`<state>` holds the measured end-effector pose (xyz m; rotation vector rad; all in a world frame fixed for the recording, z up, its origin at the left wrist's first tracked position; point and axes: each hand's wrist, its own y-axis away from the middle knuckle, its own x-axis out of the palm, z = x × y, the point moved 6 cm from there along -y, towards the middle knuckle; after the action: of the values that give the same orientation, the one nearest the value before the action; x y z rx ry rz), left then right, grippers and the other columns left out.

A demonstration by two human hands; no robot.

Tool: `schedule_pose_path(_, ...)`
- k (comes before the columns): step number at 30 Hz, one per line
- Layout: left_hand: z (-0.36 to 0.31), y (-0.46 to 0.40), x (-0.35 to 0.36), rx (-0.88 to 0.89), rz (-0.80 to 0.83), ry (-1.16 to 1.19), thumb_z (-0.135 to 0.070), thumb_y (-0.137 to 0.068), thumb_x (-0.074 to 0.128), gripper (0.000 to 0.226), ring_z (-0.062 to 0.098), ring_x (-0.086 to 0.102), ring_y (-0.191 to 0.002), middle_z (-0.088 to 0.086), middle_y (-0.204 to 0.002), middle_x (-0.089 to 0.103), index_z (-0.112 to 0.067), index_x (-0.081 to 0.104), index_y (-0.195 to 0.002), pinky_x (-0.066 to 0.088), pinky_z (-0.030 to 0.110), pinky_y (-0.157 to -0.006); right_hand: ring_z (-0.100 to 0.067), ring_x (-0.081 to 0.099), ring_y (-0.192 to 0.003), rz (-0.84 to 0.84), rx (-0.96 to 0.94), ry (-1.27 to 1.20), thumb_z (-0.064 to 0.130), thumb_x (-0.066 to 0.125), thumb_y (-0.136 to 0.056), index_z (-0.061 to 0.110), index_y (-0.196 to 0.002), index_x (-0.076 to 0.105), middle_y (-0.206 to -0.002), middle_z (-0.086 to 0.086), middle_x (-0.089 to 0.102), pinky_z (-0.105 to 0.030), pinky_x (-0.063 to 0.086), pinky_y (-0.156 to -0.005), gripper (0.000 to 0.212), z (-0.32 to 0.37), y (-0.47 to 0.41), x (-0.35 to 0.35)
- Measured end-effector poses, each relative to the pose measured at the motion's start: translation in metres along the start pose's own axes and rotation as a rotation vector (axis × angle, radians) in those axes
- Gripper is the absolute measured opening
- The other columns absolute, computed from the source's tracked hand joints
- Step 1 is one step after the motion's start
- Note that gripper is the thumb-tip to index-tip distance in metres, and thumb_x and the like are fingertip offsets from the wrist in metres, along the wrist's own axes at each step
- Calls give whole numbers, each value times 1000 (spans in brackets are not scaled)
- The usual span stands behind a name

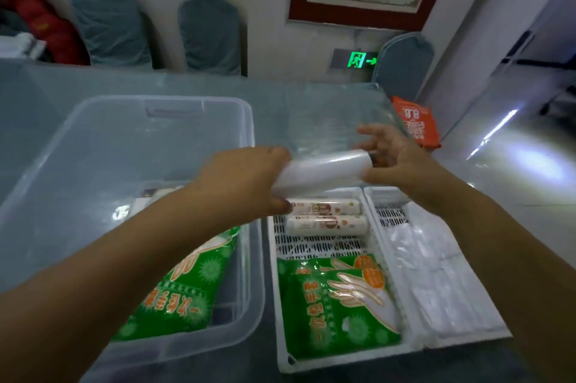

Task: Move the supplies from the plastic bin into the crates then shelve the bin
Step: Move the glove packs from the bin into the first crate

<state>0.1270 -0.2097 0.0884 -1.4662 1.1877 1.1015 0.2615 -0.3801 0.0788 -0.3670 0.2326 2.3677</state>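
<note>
The plastic bin (103, 195) sits left of the white crate (327, 245), and a green glove pack (184, 286) lies inside it yet to be moved, with something small and blurred behind it. My left hand (246, 183) curls round the left end of a white roll (327, 175) of thin plastic, which hangs above the far end of the crate. The roll looks light and fairly stiff along its length, but its film skin is probably slick, so I judge the ends are the safest places to take it. My right hand (392, 161) has its fingers spread loosely at the right end, steadying more than clamping.

Directly under the roll, two printed rolls (327, 215) already lie across the crate, and more green packs (339, 301) fill its near end, so the free slot is narrow. Right of the crate a second crate (436, 273) holds white wrapped packs. Beyond it, an orange packet (416, 123) lies on the counter (311, 108).
</note>
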Motion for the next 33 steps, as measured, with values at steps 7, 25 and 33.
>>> schedule_pose_path(7,-91,-45,86,-38,213,-299,-37,-75,68,51,28,55,-104,5,-113,57,-18,46,-116,40,36,-78,-9,52,-103,190,26,763,33,79,-67,38,-117,55,-110,15,55,-27,43,-86,56,-108,9,-33)
schedule_pose_path(25,-59,-27,248,-549,52,74,-13,-79,58,53,21,41,-116,7,-131,41,-13,38,-128,38,32,-100,-26,49,-103,98,-204,1189,44,72,-64,20,-117,57,-110,-4,60,-44,33,-98,60,-229,2,-16)
schedule_pose_path(33,-34,-52,254,-775,-50,482,-41,-75,63,85,26,31,-132,12,-146,30,-13,18,-142,32,43,-109,-27,1,-145,248,-139,1239,51,67,-72,16,-148,8,-157,-11,10,-51,-12,-115,103,-244,-14,-11)
